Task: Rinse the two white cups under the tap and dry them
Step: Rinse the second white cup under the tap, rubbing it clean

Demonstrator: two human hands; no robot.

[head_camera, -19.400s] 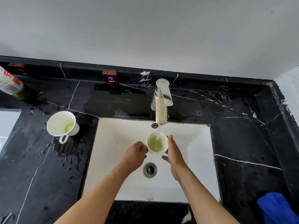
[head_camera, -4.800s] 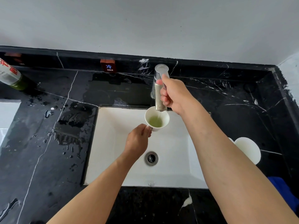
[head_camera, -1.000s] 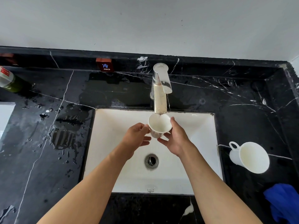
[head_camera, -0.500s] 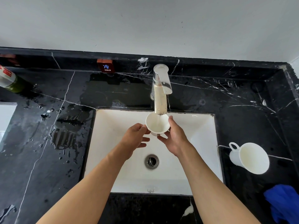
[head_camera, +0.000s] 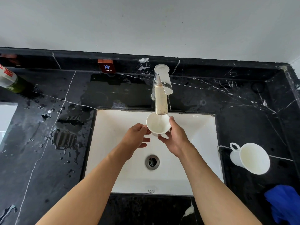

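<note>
A white cup [head_camera: 158,124] is held tilted right under the tap [head_camera: 161,91], above the white sink [head_camera: 194,143]. Water runs from the spout into it. My left hand [head_camera: 136,140] grips the cup from the left and my right hand [head_camera: 174,137] grips it from the right and below. The second white cup [head_camera: 250,157] lies on its side on the black counter to the right of the sink, handle toward the basin, mouth toward me. A blue cloth [head_camera: 285,203] lies at the counter's front right.
The black marble counter [head_camera: 48,159] is wet left of the sink, with puddles and drops. A bottle [head_camera: 11,80] lies at the far left by the back ledge. A red COLD tag [head_camera: 106,68] sits on the ledge. The drain [head_camera: 152,161] is below my hands.
Over the last second the cup has been lifted slightly nearer the spout and tilted, both hands still on it. Water now streams into it. Earlier it held greenish liquid; now it looks white inside.
</note>
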